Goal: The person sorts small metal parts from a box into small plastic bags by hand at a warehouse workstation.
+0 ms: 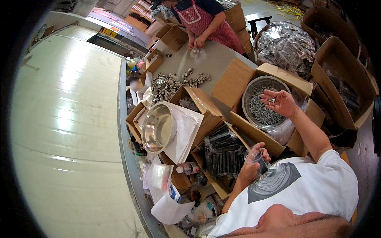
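My right hand [279, 104] is turned palm up and slightly cupped, with several small grey screws [271, 100] resting in it. It is over the right side of a round metal bowl [247, 93], which is heaped with loose screws [260, 109] and stands inside an open cardboard box [257, 133]. Nearer my body, my left hand [251, 163] is closed around a clear plastic bag [258, 158] with something dark in it. Just left of that hand, another box holds a pile of black strip-shaped pieces [224, 152] in clear wrapping.
An empty metal basin [171, 131] sits on white sheets [186, 129] to the left. Metal parts [166, 87] are heaped on the table beyond. Across it, a person in a red checked apron [194, 18] handles a clear bag. Filled cartons [337, 59] crowd the right.
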A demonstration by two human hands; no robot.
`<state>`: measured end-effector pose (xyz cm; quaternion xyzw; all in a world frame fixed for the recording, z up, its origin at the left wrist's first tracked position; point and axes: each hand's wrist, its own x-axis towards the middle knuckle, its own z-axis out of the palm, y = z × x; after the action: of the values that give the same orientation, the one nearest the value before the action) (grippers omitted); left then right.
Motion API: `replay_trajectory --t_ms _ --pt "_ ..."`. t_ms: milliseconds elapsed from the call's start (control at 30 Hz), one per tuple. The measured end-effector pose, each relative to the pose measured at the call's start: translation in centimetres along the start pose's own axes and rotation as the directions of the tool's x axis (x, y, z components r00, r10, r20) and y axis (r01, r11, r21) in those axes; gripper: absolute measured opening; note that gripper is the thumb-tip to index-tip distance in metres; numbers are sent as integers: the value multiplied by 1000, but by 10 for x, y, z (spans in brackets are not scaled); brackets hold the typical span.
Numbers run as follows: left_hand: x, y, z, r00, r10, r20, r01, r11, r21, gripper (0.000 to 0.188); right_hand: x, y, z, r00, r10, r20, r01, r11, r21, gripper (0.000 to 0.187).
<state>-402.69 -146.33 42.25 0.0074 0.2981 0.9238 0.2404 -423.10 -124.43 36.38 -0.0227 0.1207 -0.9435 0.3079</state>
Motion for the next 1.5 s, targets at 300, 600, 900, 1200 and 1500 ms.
replay_trajectory --t_ms 300,600,900,1200,1500 --pt "3 -2 -9 1000 20 -18 -20 1000 5 87 -9 17 28 999 42 31 -40 996 -79 48" --pt "32 1 -15 997 57 -61 -44 980 196 87 -26 40 86 983 178 -50 -184 925 -332 38" --pt "34 -11 -47 998 -34 60 21 979 203 76 -53 69 161 862 473 182 94 203 -975 62" --pt "23 11 -24 982 -41 184 8 985 175 96 -68 52 180 770 439 464 629 -396 -669 17" --pt "21 26 10 909 406 -90 -278 753 596 34 -73 55 157 973 17 229 228 -165 -960 13"
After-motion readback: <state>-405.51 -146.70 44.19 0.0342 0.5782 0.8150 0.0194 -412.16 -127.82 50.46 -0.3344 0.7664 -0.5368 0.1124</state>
